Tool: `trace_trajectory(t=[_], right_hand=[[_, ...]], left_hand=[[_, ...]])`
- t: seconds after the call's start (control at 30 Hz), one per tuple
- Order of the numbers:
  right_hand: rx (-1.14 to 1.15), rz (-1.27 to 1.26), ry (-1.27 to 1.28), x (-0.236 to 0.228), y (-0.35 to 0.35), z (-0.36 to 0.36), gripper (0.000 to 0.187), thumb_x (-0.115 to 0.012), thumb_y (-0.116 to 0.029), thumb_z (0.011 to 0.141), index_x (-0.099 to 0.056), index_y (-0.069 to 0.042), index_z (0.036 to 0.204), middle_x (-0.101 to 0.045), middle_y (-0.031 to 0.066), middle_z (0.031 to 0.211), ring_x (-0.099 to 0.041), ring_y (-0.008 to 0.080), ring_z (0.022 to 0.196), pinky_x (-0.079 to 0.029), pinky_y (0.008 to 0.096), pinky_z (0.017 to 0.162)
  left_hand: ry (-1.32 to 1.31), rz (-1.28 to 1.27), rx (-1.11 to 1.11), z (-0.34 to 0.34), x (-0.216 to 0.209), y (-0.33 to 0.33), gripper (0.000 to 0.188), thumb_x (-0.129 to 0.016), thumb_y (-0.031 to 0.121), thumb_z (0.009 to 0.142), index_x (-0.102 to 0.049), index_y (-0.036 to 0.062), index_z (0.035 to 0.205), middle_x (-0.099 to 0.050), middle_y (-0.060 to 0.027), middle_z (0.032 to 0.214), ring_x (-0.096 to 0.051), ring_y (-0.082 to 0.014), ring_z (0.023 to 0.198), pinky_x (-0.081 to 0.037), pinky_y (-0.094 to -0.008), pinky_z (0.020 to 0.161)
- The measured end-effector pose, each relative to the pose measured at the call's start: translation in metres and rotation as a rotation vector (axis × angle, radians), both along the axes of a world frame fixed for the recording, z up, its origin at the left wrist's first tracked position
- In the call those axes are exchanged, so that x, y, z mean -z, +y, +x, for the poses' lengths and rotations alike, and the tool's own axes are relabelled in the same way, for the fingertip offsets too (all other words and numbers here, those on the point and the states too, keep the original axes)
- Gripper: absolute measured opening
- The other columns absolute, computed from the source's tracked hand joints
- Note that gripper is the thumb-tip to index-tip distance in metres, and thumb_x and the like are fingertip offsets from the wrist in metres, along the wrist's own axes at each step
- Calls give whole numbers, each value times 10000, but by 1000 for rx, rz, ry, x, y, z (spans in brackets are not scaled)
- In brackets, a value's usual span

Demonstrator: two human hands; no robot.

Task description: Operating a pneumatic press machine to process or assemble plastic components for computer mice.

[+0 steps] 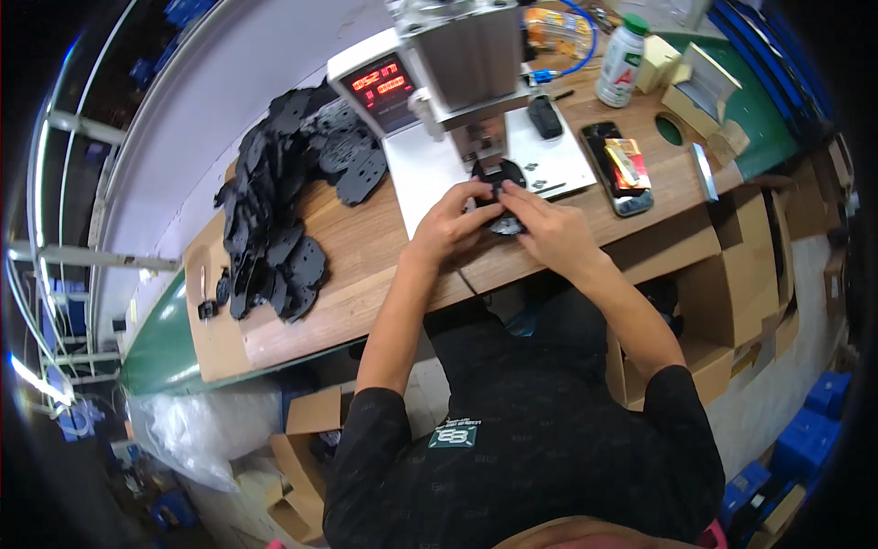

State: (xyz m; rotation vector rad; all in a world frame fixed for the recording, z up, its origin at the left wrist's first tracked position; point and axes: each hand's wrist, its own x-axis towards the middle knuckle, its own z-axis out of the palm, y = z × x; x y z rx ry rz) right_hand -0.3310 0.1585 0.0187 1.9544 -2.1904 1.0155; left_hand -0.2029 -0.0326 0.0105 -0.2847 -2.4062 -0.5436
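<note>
Both my hands meet under the ram of a bench press (pixel 476 73) with a metal body and a white base. My left hand (pixel 448 222) has its fingers closed on the left side of a round black plastic part (pixel 505 225). From the other side, my right hand (pixel 556 231) grips the same part, fingertips close to those of the left. The part lies beneath the press tool (pixel 482 137); my fingers cover much of it. A heap of thin black plates (pixel 274 201) spreads over the wooden table (pixel 352 247) to the left.
A control box (pixel 384 87) with a red display stands beside the press. Rightward are a phone (pixel 631 203) with a small packet on it, a white bottle (pixel 622 62) with a green cap and an opened small box (pixel 702 90). Cardboard boxes (pixel 695 320) stand below the table edge.
</note>
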Motion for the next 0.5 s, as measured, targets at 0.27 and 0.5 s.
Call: trace_trajectory(t=[0.27,0.5], right_hand=[[112,-77,29,-1,3,-8,556,-688,20,703,-665,-108,1243,-654,74,1321,-699,264,1042,-585,341,814],[99,-65,8,-6,-5,0,515,-672,42,698,-688,-87,1196,-664,67,1308,-723,265,937,-586,331,750]], left_hand=[[-17,14,36,17,-10,15,489,-721,28,732,-640,39,1215,-561,-197,1274,-597,-377,1151,-535,-414,949],[-52,33,-648,173,-5,-32,332,-721,16,764,-679,31,1093,-639,-145,1105,-631,-331,1054,-548,-415,878]])
